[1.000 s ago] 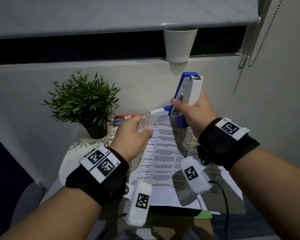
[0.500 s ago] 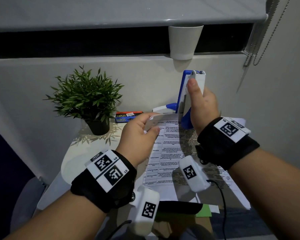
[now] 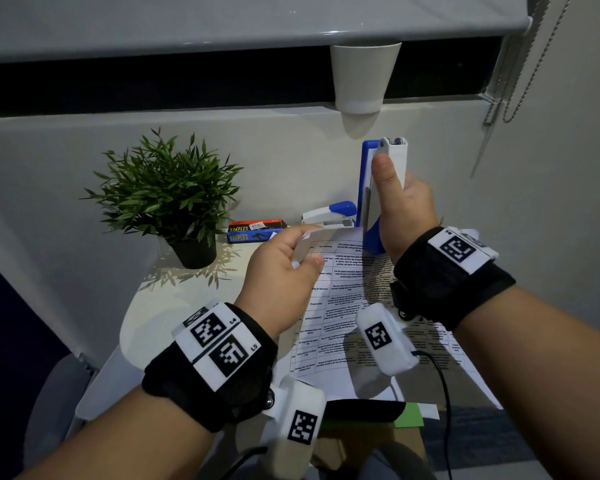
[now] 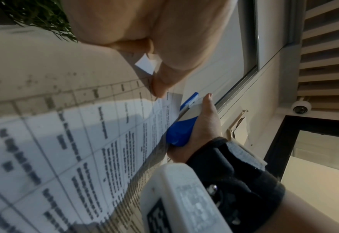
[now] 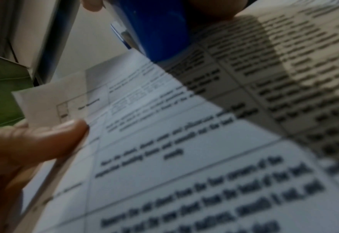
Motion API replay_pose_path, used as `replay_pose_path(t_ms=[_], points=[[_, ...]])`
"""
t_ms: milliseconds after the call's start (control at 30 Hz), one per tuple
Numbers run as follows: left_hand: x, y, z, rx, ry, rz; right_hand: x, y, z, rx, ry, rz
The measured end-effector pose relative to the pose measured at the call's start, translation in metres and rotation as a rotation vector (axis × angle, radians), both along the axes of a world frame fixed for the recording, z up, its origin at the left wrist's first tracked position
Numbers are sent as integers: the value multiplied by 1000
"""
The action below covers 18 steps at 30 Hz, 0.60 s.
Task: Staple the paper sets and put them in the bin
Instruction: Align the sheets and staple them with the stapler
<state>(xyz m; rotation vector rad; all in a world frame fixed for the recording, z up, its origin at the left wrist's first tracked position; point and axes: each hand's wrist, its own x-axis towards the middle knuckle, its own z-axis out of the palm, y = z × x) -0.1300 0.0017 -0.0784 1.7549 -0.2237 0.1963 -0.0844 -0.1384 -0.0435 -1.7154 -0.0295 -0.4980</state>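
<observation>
A printed paper set point(image 3: 340, 306) lies over the small white table, its far left corner lifted. My left hand point(image 3: 284, 268) pinches that corner point(image 4: 146, 66) between thumb and fingers; its thumb point(image 5: 45, 141) lies on the sheet. My right hand point(image 3: 406, 216) grips a blue and white stapler point(image 3: 381, 188) and holds it upright above the paper's top edge, thumb along its white side. In the left wrist view the stapler point(image 4: 182, 126) stands just right of the sheet's edge. I cannot tell whether the paper is between its jaws.
A second small blue and white stapler point(image 3: 329, 214) and a staples box point(image 3: 253, 230) lie at the back of the table point(image 3: 146, 317). A potted green plant point(image 3: 174, 195) stands back left. A white cup point(image 3: 361, 77) hangs from the sill above. Green paper point(image 3: 409, 415) shows at the near edge.
My right hand has turned the stapler from tilted to upright and shifted its thumb up the white side. My left hand keeps its pinch on the paper corner.
</observation>
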Motion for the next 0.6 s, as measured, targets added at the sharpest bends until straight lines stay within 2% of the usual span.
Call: replay_pose_path(t_ms=[267,433,600], points=[[5,10,-2,26,2,35,1,-11,-4,-58,13,5],[3,16,-9,-31,56,54,-2,-23,-4,-101,29,-52],[3,13,-10,-48,63,64,-2,-23,-7,-153,36,-15]])
